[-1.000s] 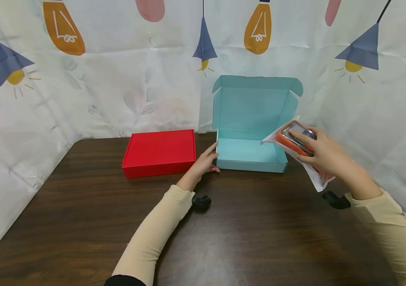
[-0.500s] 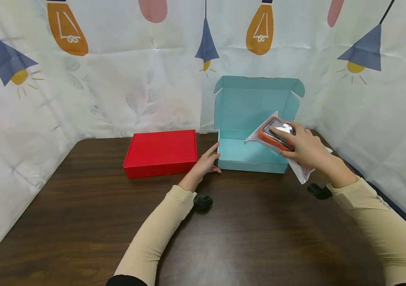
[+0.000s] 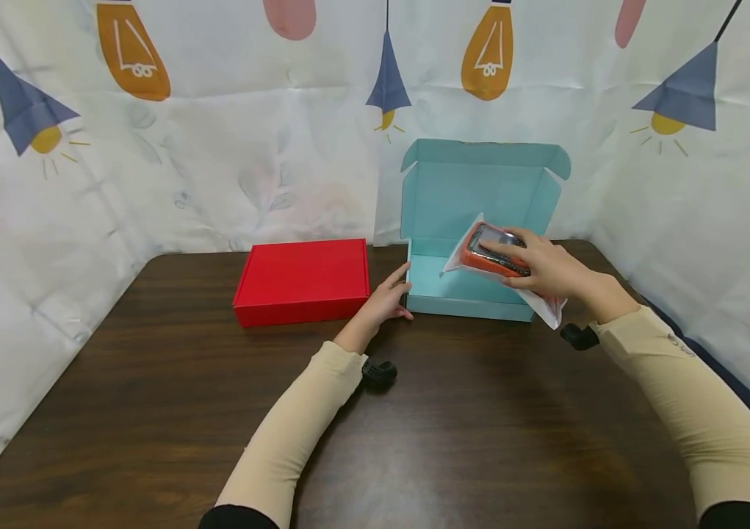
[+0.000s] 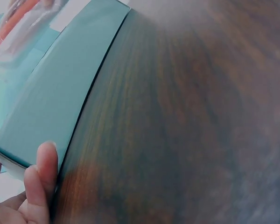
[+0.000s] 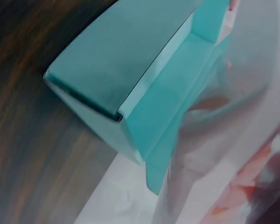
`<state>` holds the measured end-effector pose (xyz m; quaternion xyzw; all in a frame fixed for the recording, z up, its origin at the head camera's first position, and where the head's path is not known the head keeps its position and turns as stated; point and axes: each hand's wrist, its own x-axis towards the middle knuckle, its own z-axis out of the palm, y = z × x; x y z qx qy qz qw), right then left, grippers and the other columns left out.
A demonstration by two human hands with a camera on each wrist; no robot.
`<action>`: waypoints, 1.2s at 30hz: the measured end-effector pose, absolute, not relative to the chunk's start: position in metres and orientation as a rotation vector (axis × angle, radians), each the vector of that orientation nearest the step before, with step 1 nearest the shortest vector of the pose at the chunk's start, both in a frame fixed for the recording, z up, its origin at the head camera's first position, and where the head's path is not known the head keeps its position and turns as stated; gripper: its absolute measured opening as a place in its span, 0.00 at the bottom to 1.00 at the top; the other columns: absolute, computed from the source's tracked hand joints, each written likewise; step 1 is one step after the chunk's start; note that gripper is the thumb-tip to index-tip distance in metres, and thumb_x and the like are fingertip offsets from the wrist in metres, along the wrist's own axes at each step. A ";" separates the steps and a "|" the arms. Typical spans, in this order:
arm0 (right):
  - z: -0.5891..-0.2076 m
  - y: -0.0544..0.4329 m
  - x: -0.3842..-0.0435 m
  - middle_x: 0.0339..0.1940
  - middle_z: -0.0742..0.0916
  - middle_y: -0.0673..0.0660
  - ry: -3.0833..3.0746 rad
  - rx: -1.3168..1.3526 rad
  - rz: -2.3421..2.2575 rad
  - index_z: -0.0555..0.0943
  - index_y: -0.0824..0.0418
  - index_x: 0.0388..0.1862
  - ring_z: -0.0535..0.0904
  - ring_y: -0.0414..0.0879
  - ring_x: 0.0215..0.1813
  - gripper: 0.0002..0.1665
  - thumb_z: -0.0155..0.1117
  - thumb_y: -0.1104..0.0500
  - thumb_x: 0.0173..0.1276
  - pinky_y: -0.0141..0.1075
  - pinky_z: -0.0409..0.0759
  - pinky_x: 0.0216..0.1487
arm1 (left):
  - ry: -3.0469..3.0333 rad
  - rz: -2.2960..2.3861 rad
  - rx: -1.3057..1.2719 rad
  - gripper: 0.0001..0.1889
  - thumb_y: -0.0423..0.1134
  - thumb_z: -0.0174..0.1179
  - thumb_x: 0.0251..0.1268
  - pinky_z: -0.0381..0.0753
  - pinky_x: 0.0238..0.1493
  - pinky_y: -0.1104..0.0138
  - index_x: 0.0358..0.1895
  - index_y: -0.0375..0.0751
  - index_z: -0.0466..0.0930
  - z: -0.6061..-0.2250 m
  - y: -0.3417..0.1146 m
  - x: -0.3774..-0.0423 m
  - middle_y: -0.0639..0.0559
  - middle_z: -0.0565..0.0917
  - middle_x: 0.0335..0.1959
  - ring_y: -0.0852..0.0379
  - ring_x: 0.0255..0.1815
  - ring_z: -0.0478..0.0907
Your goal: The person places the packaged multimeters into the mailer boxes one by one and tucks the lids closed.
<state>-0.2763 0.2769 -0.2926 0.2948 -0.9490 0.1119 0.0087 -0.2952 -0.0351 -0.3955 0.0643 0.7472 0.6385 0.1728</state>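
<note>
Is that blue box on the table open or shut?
Open. The blue box has its lid raised at the back, and its inside shows.

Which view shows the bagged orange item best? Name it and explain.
The head view has the bagged orange item most completely and sharply, though the right hand covers part. Left wrist: a blurred bit, upper left. Right wrist: a blurred, cropped close-up.
</note>
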 end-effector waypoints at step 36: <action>-0.305 0.250 -0.335 0.79 0.63 0.66 -2.737 1.250 -0.027 0.70 0.49 0.78 0.69 0.72 0.67 0.43 0.77 0.57 0.65 0.69 0.69 0.61 | 2.096 1.859 0.196 0.30 0.40 0.45 0.84 0.83 0.37 0.70 0.84 0.55 0.53 -0.395 -0.033 -0.295 0.40 0.64 0.78 0.55 0.23 0.79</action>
